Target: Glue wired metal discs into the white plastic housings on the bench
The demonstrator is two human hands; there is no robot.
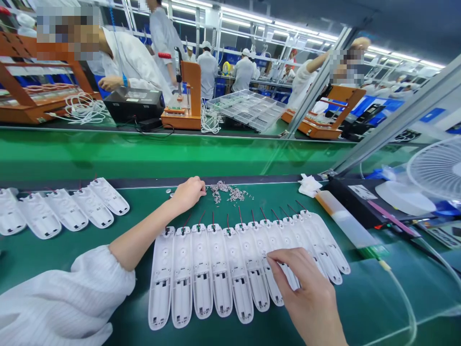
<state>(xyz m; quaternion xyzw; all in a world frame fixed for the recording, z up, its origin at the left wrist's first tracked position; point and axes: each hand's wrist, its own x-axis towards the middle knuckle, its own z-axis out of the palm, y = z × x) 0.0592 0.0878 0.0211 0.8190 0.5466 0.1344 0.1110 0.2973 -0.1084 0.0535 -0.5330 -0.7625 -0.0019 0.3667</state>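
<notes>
A row of white plastic housings (pixel 182 278) lies side by side on the green mat, each with a small green board and thin wires at its top end. Over the middle of that row, my right hand (pixel 306 283) has thumb and forefinger pinched together; whatever is between them is too small to name. My left hand (pixel 190 193) is closed at the far side of the mat, its fingertips turned away from view. Just right of it lies a loose pile of tiny metal parts (pixel 236 193). What the left fingers hold, if anything, is hidden.
More white housings (pixel 70 211) lie at the left. On the right are a black box (pixel 360 204), a translucent-sleeved tool with a cable (pixel 345 223) and a white fan (pixel 439 168). Beyond the green partition (pixel 144 154), orange fixtures (pixel 190 91) and co-workers line another bench.
</notes>
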